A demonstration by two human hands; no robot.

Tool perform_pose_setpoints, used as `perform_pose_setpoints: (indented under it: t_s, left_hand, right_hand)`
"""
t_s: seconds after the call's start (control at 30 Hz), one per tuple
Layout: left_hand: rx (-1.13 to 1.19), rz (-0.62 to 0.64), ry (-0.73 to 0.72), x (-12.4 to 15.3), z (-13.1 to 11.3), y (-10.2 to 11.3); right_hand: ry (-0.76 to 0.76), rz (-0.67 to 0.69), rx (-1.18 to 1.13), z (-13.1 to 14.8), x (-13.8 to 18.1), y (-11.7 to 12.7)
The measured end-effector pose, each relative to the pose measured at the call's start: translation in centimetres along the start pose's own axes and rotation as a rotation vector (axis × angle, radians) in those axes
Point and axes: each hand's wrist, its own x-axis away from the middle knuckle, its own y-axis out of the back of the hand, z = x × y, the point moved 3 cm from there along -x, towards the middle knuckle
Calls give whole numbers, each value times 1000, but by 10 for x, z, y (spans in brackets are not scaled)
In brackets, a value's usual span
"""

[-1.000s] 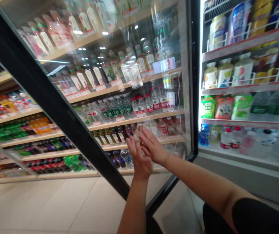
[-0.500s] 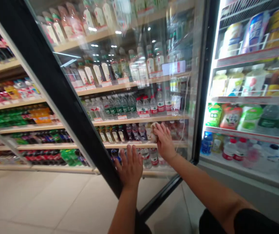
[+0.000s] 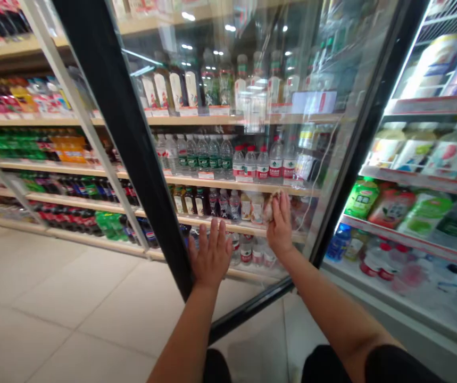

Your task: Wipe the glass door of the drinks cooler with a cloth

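Observation:
An open fridge door with a black frame (image 3: 132, 143) and a glass pane (image 3: 312, 69) stands in front of me. My left hand (image 3: 211, 255) lies flat on the glass by the frame, fingers spread, holding nothing. My right hand (image 3: 280, 222) presses a small crumpled cloth (image 3: 268, 205) against the pane, a little above and to the right of the left hand. Both forearms reach forward from the bottom of the view.
Behind the glass run wooden shelves (image 3: 220, 183) with rows of drink bottles. On the right is the lit fridge interior (image 3: 415, 175) with bottles and cartons on wire racks. Pale tiled floor (image 3: 52, 308) lies to the lower left.
My left hand has left the right hand, dropped and spread flat on the glass near the frame. My right hand has slid the cloth to the right across the pane.

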Motion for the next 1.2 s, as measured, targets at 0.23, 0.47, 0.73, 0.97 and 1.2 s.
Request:
perform_pose_setpoints:
  t_s: [0.23,0.47,0.73,0.97,1.2]
  left_hand:
    - [41,21,22,-1,-1,2]
    - [67,9,37,0,-1,3]
    - [100,-1,55,0,0,2]
    - [132,35,71,8,0,-2]
    - [103,19,51,3,0,0]
  right_hand:
    - [-321,-38,-89,7,20,-5]
    - [-103,98,-60,56,-17,-9]
    - [227,132,-41,81,-56,-10]
    - [276,170,-89,95,-55,-9]
    - [63,39,-31,50,-108,3]
